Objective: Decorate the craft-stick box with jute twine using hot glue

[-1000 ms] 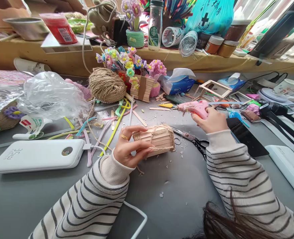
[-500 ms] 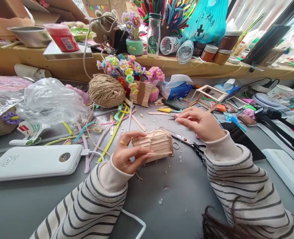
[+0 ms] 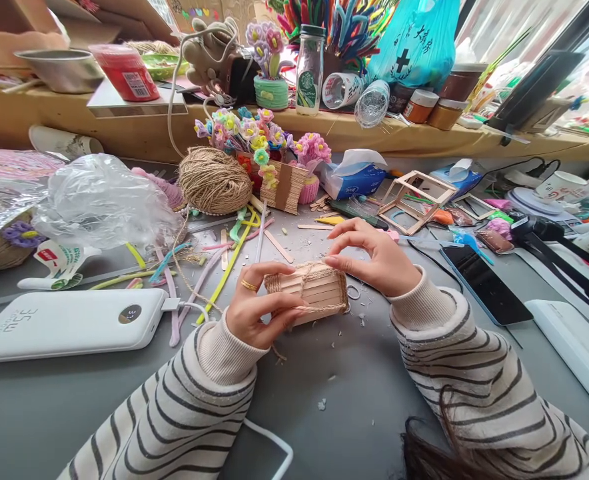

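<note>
My left hand (image 3: 259, 303) grips a small craft-stick box (image 3: 319, 291) from its left side, thumb below and fingers on top. Jute twine (image 3: 343, 293) wraps the box's ends, and a strand runs along its lower edge under my left thumb. At the box's upper right edge, my right hand (image 3: 367, 257) has its thumb and index fingertips close together by the twine; whatever is between them is too small to make out. A loose twine strand trails from the left toward my left wrist. One scissor handle ring (image 3: 353, 293) shows beside the box, the rest hidden by my right hand.
Behind stand a twine ball (image 3: 214, 180), a bundle of craft sticks (image 3: 283, 190) and a stick frame (image 3: 417, 197). A white power bank (image 3: 74, 325) lies left, a phone (image 3: 487, 283) right. Pipe cleaners (image 3: 227, 273) and scraps litter the grey table.
My right hand has moved left and down to the box's upper right edge, uncovering the phone and covering most of the scissors. My left hand and the box have stayed nearly still.
</note>
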`<state>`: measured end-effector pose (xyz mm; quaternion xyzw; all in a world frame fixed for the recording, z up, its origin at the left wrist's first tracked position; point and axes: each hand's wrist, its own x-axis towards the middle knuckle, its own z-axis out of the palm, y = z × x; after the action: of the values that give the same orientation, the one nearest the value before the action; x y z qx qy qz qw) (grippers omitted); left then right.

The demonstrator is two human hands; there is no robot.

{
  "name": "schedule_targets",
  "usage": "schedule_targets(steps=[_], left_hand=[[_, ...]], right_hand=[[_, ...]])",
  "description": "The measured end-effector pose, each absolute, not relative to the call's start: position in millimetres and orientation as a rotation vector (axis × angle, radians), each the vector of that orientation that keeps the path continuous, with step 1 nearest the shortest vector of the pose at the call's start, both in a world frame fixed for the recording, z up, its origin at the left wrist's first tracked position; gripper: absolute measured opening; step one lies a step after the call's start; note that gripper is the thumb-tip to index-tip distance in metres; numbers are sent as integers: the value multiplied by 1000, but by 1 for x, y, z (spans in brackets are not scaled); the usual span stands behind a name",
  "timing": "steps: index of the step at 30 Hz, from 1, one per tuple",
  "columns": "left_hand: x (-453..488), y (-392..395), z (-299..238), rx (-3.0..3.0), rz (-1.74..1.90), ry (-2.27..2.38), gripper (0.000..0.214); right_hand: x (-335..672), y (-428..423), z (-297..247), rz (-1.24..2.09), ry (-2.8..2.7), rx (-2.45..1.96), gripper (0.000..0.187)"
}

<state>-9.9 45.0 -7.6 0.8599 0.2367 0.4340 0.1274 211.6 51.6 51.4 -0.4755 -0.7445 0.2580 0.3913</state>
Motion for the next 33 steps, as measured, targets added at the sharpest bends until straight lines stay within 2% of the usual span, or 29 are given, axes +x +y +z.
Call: schedule_targets(steps=[16, 25, 33], left_hand=[[-6, 43, -6, 2472, 1333, 697, 10], [-10, 45, -5, 2539, 1268, 672, 14], [-3, 42, -2, 2484, 1367, 692, 8]], right_hand=[[221, 46, 58, 722, -1900, -1180, 29], [232, 44, 68, 853, -1823, -1181, 24], [257, 39, 75, 845, -1687, -1225, 27]])
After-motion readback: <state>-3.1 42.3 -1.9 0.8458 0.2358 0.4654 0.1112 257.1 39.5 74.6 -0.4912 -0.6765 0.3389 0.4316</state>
